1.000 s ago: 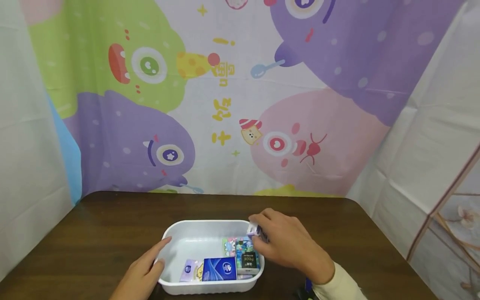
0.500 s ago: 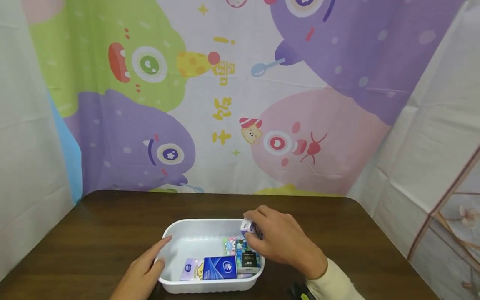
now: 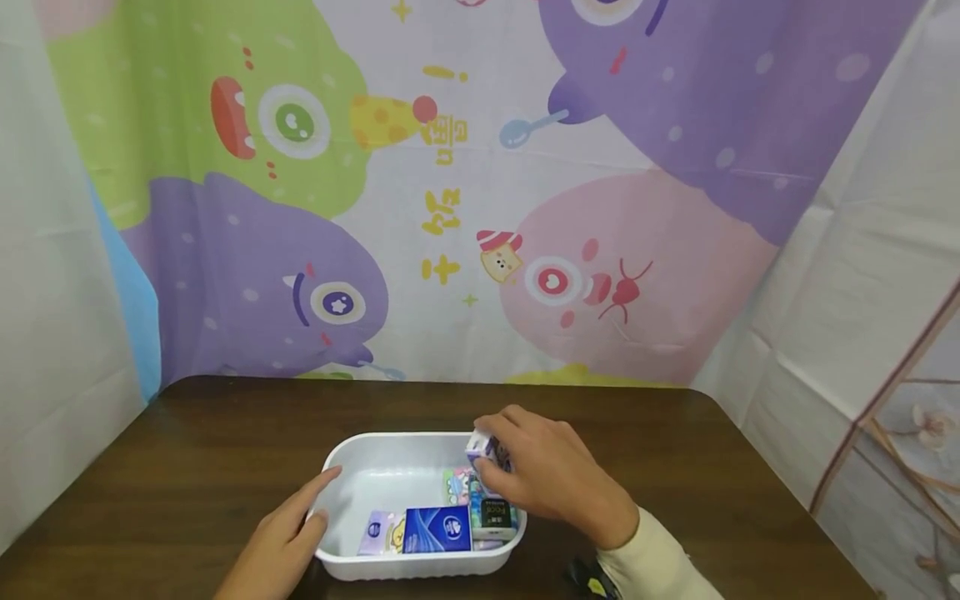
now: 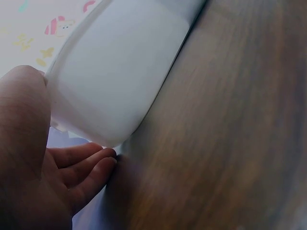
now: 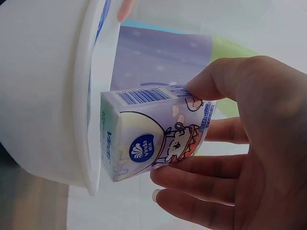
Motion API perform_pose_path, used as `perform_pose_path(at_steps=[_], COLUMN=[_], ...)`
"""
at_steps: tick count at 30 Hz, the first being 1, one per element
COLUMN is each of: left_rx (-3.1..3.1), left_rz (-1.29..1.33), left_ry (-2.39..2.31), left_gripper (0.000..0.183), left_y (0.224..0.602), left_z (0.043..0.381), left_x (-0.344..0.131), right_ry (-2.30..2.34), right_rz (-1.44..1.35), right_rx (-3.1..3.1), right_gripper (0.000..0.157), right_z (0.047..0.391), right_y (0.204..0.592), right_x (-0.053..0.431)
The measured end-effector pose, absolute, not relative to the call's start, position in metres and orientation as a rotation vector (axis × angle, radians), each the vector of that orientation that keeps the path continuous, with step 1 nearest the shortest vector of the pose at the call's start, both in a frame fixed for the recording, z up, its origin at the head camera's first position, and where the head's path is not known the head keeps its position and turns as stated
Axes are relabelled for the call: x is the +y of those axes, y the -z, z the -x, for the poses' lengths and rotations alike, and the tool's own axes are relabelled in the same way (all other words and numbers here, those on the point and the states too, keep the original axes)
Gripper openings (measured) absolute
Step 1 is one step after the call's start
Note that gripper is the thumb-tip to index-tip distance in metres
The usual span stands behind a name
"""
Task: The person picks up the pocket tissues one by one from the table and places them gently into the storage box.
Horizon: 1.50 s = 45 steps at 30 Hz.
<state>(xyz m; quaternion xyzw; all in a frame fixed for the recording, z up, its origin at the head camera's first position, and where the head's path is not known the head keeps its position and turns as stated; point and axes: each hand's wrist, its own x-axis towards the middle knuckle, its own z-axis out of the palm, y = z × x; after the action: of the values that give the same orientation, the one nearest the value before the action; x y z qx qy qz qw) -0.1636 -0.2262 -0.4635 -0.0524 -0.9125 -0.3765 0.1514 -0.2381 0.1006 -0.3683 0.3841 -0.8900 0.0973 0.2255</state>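
My right hand point(image 3: 551, 475) pinches a small lilac Vinda tissue pack point(image 5: 144, 136) between thumb and fingers, over the right end of a white plastic tub point(image 3: 408, 571). The pack shows a cartoon figure and a barcode. At the tub's left end, the fingertips and thumb of my left hand point(image 3: 279, 533) rest on the rim; in the left wrist view its other fingers lie loosely bent by the outer wall. In the tub are a blue tissue pack point(image 3: 437, 530), a lilac pack point(image 3: 381, 533) with a yellow figure, a black-labelled Face pack point(image 3: 495, 515) and a pink-green pack point(image 3: 454, 485).
The tub stands on a dark brown wooden table point(image 3: 187, 500). Behind it hangs a cloth point(image 3: 450, 333) printed with cartoon monsters. A small black object with a yellow-green mark point(image 3: 594, 581) is by the right sleeve point(image 3: 652, 558).
My right hand has moved a little left with the lilac tissue pack, further over the tub. My left hand keeps its place on the rim. The head view has shifted slightly.
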Motion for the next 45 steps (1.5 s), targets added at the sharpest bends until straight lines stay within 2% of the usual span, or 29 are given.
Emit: perform_pose_path(at_steps=[12, 45], left_rx=[-2.661, -2.635], left_rz=[0.111, 0.145], left_ry=[1.191, 1.116], left_gripper=[0.047, 0.049], left_y=[0.459, 0.463], left_z=[0.164, 0.165], left_x=[-0.226, -0.224], right_ry=[-0.295, -0.398], right_rz=[-1.101, -1.186], right_rx=[-2.442, -2.612], right_gripper=[0.039, 0.046], right_z=[0.239, 0.238], right_y=[0.369, 0.378], right_x=[0.087, 0.077])
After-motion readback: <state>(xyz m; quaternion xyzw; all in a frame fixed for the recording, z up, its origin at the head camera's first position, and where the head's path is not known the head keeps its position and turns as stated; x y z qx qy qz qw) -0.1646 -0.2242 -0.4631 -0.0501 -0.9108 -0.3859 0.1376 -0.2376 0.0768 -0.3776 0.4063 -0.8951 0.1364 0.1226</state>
